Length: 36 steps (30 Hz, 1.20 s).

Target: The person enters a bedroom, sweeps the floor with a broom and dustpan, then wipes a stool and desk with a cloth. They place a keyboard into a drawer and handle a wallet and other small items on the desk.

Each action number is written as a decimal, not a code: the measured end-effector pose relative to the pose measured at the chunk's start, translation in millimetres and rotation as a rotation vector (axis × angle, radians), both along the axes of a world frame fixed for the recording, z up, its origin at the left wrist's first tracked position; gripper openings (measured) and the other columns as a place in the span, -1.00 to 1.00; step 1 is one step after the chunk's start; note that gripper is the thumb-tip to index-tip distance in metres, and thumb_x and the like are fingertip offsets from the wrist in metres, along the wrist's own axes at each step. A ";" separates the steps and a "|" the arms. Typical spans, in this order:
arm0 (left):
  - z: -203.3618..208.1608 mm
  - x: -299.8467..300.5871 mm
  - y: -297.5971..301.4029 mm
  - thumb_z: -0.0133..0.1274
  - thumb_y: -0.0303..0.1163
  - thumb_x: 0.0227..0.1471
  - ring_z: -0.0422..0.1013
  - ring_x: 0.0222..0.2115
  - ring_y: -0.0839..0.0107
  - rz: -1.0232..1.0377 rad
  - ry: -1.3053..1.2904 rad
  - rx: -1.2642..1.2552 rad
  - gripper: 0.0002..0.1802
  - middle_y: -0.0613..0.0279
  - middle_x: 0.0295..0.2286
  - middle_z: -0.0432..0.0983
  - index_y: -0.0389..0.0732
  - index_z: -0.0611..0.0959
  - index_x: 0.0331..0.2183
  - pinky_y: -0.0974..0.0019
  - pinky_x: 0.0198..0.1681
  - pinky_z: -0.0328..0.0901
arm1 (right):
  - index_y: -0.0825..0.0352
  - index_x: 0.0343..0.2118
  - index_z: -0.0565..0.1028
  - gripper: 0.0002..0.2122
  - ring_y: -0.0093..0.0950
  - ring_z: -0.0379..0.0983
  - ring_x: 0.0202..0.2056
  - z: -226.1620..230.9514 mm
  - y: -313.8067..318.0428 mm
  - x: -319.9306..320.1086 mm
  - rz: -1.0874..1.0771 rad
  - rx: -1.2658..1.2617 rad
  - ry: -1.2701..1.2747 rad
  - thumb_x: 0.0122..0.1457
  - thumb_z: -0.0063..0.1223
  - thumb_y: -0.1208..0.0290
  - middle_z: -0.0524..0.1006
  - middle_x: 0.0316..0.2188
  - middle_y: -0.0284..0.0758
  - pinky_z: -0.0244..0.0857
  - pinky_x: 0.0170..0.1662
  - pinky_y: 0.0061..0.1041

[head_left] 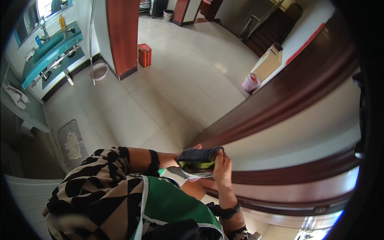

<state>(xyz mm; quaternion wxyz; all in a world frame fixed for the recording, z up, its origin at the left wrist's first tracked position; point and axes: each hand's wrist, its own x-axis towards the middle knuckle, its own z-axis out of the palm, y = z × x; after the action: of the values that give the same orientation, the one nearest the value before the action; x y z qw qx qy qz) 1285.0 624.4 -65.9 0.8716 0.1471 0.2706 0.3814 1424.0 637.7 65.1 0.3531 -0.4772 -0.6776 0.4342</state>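
Between my two hands, in front of my body, is a dark blue fabric item [199, 154] with yellow-green showing along its lower opening. Something pale and shiny bulges below that opening; its kind I cannot make out. My right hand [223, 169] grips the item's right end, with the thumb pressed on its side. My left hand [173, 159] holds the left end, its fingers mostly hidden behind the fabric. Both forearms wear black straps. A green apron [172, 202] with white edging covers my front, over a checkered sleeve.
A red-brown door frame [256, 120] runs close on my right. Ahead stand a red box [145, 55] by a pillar [122, 36] and a pink bucket [251, 83] by the wall. A teal washbasin [52, 52] and a grey mat [72, 142] are at left.
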 end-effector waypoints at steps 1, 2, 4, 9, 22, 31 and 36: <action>-10.2 -27.0 0.9 -0.28 0.31 -0.06 0.42 -0.46 0.44 -0.044 -0.036 -0.039 -0.30 0.28 -0.39 0.49 -0.12 0.51 -0.23 0.30 -0.48 0.38 | 0.41 -0.47 0.37 -0.70 -0.66 0.16 -0.55 15.3 15.9 -16.9 0.081 0.017 0.067 0.23 -0.22 0.24 0.33 -0.62 -0.48 0.13 -0.47 -0.64; -20.7 -53.4 2.0 -0.30 0.24 0.01 0.41 -0.43 0.42 -0.103 0.083 -0.051 -0.34 0.27 -0.31 0.47 -0.08 0.46 -0.11 0.23 -0.49 0.40 | 0.40 -0.48 0.35 -0.69 -0.67 0.15 -0.59 31.0 29.0 -28.3 0.127 -0.003 0.114 0.24 -0.22 0.22 0.31 -0.63 -0.48 0.13 -0.51 -0.65; -40.3 -102.3 7.9 -0.29 0.33 -0.07 0.39 -0.60 0.33 -0.062 0.559 -0.019 -0.28 0.19 -0.36 0.38 -0.05 0.36 -0.09 0.27 -0.61 0.36 | 0.36 -0.48 0.38 -0.65 -0.75 0.18 -0.63 52.0 52.4 -45.1 0.241 -0.154 0.217 0.22 -0.24 0.13 0.33 -0.65 -0.50 0.12 -0.59 -0.73; -58.5 -210.6 13.5 -0.18 -0.08 0.02 0.37 -0.55 0.32 0.306 0.855 -0.227 -0.51 0.12 -0.35 0.39 -0.12 0.32 -0.04 0.22 -0.57 0.38 | 0.40 -0.39 0.41 -0.71 -0.21 0.32 -0.62 7.6 141.1 -133.6 0.623 0.180 -0.512 0.17 -0.16 0.22 0.39 -0.66 -0.14 0.20 -0.51 -0.34; 32.9 -351.6 95.8 -0.11 -0.11 0.06 0.36 -0.39 0.48 0.615 0.896 0.058 -0.57 0.25 -0.34 0.39 -0.16 0.42 -0.09 0.38 -0.33 0.35 | 0.42 -0.48 0.38 -0.71 -0.47 0.29 -0.68 -6.0 286.5 -313.6 0.946 0.019 -0.243 0.17 -0.15 0.25 0.37 -0.73 -0.24 0.21 -0.54 -0.46; 90.4 -456.9 252.7 0.22 -0.04 -0.22 -0.15 0.17 0.29 0.442 0.748 0.838 0.15 0.02 0.14 -0.08 -0.14 -0.18 0.18 0.18 0.18 -0.17 | 0.39 -0.44 0.43 -0.82 -0.29 0.38 -0.63 14.3 369.2 -466.6 1.201 0.100 -0.160 0.09 -0.03 0.34 0.43 -0.66 -0.15 0.24 -0.51 -0.46; 93.1 -489.8 321.0 0.24 -0.32 -0.21 0.27 -0.18 0.49 0.304 0.691 0.632 -0.22 0.18 -0.16 0.33 -0.22 0.23 0.03 0.39 -0.09 0.19 | 0.40 -0.46 0.41 -0.79 -0.29 0.35 -0.64 19.6 423.4 -514.5 1.127 0.010 -0.125 0.08 -0.01 0.31 0.41 -0.68 -0.15 0.21 -0.55 -0.43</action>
<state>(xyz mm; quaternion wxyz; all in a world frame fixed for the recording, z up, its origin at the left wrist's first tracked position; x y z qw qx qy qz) 795.2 945.3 27.2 0.5780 0.4810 0.4335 0.4965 909.6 1061.1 84.8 0.0282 -0.0651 -0.8492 0.5232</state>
